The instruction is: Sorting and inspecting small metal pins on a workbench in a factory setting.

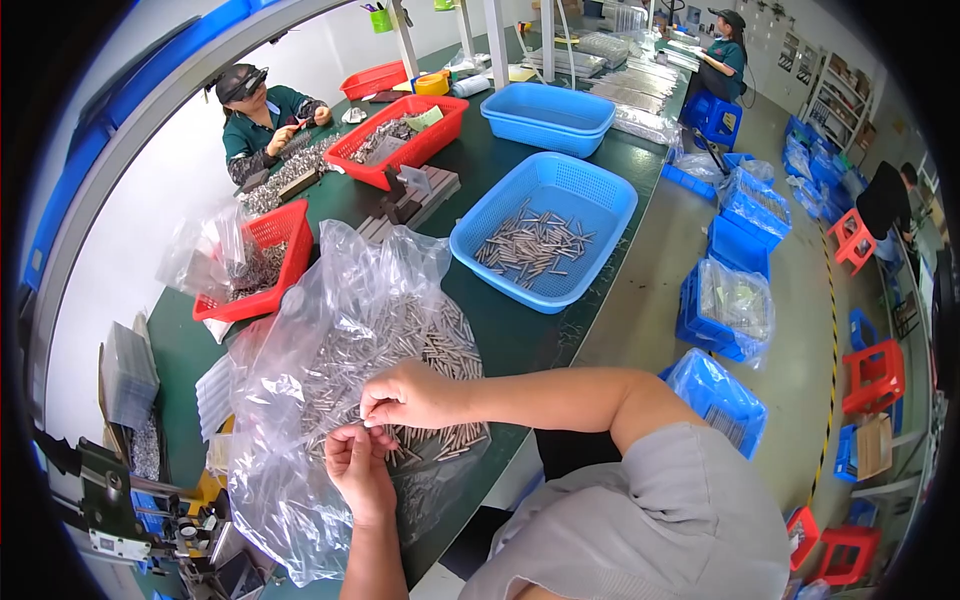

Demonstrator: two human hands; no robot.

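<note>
My right hand (418, 396) and my left hand (361, 475) meet over a clear plastic bag (262, 470) heaped with small metal pins (452, 350). Thumb and fingers of each are pinched together, the fingertips almost touching. Whatever lies between them is too small to make out. More pins spill from the bag's mouth onto the green table (540, 345). Beyond the bag, to the right, stands a blue perforated basket (618, 222) with a loose layer of similar pins (535, 242) on its bottom.
Red baskets (300, 265) of metal parts stand left and behind. Another blue basket (550, 105) is farther back. Metal fixture blocks (415, 200) lie mid-table. A co-worker (262, 120) sits opposite. Blue crates (720, 395) line the floor at right. Equipment (150, 510) stands lower left.
</note>
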